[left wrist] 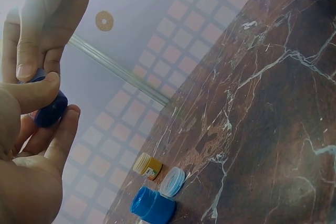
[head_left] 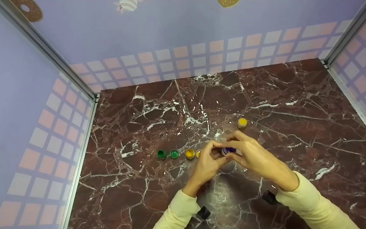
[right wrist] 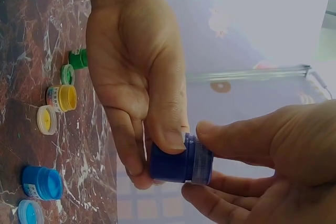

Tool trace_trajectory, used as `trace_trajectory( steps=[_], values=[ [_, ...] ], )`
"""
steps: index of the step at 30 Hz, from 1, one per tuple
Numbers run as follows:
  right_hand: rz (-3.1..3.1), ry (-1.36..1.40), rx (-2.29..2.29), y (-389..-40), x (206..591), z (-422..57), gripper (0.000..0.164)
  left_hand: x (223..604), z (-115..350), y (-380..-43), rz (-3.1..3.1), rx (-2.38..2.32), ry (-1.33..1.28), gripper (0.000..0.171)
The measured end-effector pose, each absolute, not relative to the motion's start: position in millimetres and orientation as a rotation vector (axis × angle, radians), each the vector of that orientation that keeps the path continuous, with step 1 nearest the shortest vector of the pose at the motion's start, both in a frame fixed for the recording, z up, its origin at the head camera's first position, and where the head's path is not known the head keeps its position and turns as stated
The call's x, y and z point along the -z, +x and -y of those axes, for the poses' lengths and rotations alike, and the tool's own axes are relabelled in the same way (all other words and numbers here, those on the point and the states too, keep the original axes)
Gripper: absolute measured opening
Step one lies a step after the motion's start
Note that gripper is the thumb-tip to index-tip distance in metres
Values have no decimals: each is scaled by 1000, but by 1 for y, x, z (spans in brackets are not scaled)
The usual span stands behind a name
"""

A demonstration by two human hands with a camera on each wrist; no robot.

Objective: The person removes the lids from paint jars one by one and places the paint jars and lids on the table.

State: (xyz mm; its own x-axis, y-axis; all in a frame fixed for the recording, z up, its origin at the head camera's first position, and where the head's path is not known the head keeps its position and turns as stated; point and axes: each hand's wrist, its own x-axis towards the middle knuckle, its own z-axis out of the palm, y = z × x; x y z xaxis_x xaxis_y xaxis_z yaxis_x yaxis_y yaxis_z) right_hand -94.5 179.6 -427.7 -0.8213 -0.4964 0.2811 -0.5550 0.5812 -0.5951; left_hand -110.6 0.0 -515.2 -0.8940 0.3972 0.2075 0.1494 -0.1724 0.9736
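Both hands meet at a small dark blue paint jar (right wrist: 169, 165), held up off the table. My left hand (head_left: 209, 163) grips the jar body between thumb and fingers. The clear-rimmed lid (right wrist: 201, 163) is pinched by my right hand (head_left: 255, 156) at the other end, and lid and body sit together. An open light blue jar (right wrist: 42, 183) stands on the table with its lid (right wrist: 30, 212) beside it. In the head view the hands hide this pair.
To the left, an open yellow jar (head_left: 189, 154) and an open green jar (head_left: 161, 154) stand in a row, each with its lid alongside. A yellow-topped jar (head_left: 242, 123) stands beyond the right hand. Patterned panels (head_left: 202, 31) wall in the marbled table (head_left: 122, 190).
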Motion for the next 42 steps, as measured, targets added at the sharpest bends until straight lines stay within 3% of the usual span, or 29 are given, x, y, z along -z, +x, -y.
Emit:
trace_trajectory(
  steps=[14, 22, 28, 42],
  values=[
    [2662, 1042, -950, -94, 428, -186, 36, 513, -2, -110, -1804, -2186, 631, 36],
    [2722, 753, -1146, -92, 429, -187, 42, 513, -7, -109, -1858, -2220, 576, 37],
    [2665, 492, -1242, -98, 429, -185, 35, 511, -12, -109, -1887, -2290, 495, 39],
    [2749, 459, -1038, -94, 427, -174, 34, 511, -25, -105, -2051, -2325, 494, 37]
  ],
)
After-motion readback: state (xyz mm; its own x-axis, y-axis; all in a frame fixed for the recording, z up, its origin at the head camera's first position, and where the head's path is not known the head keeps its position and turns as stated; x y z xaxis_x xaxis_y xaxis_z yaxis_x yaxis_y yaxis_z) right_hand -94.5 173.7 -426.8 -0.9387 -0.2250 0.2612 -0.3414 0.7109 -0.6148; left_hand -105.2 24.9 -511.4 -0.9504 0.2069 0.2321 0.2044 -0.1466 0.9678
